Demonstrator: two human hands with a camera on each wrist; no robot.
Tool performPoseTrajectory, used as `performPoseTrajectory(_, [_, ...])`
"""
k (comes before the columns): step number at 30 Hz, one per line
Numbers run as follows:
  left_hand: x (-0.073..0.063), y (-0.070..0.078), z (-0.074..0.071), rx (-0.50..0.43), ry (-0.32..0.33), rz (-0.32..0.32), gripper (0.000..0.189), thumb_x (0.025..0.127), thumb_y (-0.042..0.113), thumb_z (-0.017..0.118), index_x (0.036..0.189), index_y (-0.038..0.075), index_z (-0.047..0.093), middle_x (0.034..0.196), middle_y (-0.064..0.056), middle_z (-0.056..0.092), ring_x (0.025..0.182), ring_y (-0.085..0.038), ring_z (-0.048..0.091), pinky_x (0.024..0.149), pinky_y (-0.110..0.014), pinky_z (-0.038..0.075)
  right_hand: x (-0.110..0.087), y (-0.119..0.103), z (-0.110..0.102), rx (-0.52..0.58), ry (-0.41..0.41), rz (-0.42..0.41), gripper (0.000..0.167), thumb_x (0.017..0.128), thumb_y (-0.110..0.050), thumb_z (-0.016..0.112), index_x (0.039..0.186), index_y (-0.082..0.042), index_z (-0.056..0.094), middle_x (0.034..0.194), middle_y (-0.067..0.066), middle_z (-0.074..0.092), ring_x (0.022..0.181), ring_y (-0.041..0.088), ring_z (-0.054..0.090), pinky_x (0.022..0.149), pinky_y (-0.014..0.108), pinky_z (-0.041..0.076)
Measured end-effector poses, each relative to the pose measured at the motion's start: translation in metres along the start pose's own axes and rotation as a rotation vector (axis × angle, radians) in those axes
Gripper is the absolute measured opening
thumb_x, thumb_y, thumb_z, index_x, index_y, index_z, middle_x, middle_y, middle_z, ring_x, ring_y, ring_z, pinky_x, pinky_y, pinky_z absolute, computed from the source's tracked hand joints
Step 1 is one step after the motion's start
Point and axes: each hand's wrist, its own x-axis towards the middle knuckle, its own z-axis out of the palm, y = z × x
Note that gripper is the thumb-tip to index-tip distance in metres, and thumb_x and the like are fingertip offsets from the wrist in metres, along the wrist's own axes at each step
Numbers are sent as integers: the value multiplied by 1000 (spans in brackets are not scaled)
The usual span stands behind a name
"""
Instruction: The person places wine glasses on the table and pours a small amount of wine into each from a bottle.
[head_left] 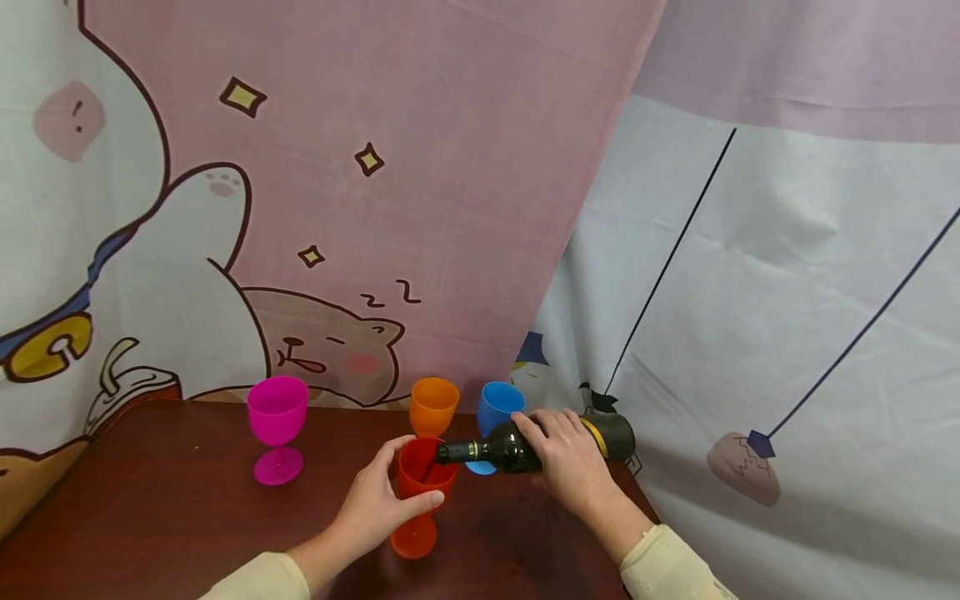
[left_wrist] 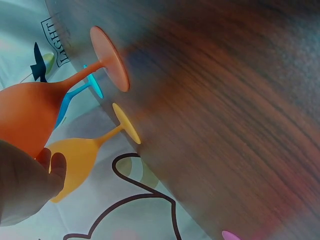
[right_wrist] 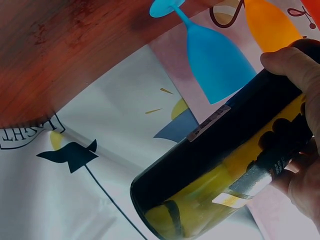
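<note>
Holding the red cup (head_left: 426, 485), the left hand (head_left: 375, 504) has its thumb (head_left: 429, 502) in front and its fingers curled round the left side. To the right of the red cup, the right hand (head_left: 573, 462) grips the fat part of a dark bottle (head_left: 512, 450). The bottle lies nearly flat in the air, its long way pointing left, with its mouth over the red cup. A thin dark line runs down inside the red cup. The left hand is nearer; the right hand sits past the bottle's neck. The brown table (head_left: 180, 500) is under the red cup. Just behind the red cup stands an orange cup (head_left: 432, 406), behind it to the right a blue cup (head_left: 498, 403), and well to its left a pink cup (head_left: 277, 414). A cloth (head_left: 480, 183) with a sleepy bear (head_left: 330, 350) hangs behind the red cup.
</note>
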Motion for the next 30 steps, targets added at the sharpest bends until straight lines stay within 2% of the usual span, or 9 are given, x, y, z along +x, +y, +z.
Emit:
performPoseTrajectory(15, [0,-1,1,-6,0,2,90,77,35,98,151,18,52,127,-4,73,102,-13,70,85,-27,62,-3,0,2,-6,1,8,96,55,-31,108,140,-13,66,119,11,74,109,31,73,98,52,60])
performPoseTrajectory(21, [0,-1,0,-6,0,-1,89,77,35,98,151,19,52,128,-4,73,106,-15,71,88,-32,64,-2,-1,0,5,-2,15,96,55,-31,108,140,-13,66,119,11,74,108,31,73,97,53,61])
performPoseTrajectory(26, [0,-1,0,-5,-5,-5,89,77,36,98,151,19,51,129,-4,74,98,-13,70,85,-32,64,-4,-6,1,57,-30,75,98,50,-27,108,139,-14,67,117,10,75,106,31,74,94,51,62])
performPoseTrajectory(30, [0,-1,1,1,2,5,88,77,36,98,151,20,52,129,-3,74,100,-13,70,86,-33,63,-5,-14,3,167,-124,170,96,53,-25,106,140,-15,67,119,9,75,107,31,74,90,52,64])
